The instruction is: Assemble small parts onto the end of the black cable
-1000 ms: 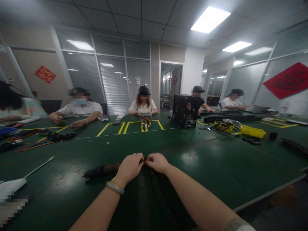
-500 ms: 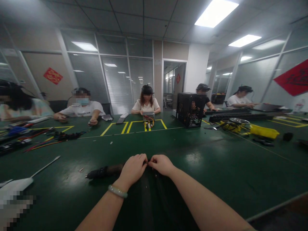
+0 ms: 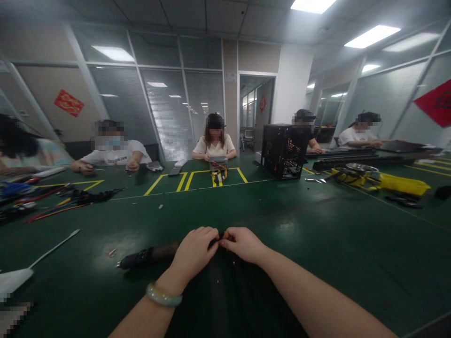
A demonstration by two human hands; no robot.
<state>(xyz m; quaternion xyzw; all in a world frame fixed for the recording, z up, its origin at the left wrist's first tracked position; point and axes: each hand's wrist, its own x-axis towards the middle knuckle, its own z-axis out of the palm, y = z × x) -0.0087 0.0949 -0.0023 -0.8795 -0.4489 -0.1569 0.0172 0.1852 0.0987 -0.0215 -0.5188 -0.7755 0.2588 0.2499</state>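
Observation:
My left hand [image 3: 196, 251] is closed, palm down, with its thumb and fingertips pinched together. Close against it, my right hand [image 3: 244, 244] pinches at the same spot. Something small and dark shows between the fingertips, too hidden to name. A dark cylindrical tool with a metal tip [image 3: 150, 257], like an electric screwdriver, lies on the green table. Its tip points left and its other end passes behind my left hand; whether that hand grips it is hidden. A pale bracelet [image 3: 164, 295] circles my left wrist.
At left are a long-shafted screwdriver [image 3: 56, 248] and tangled cables [image 3: 84, 199]. A small pinkish bit [image 3: 112, 252] lies beyond the tool tip. Farther off stand a black computer case [image 3: 283, 152] and a yellow tray [image 3: 405, 184]. Several people sit around the table.
The view has tilted down slightly and come nearer. Both hands keep their closed, fingertip-to-fingertip pose, with only a slight shift of the fingers.

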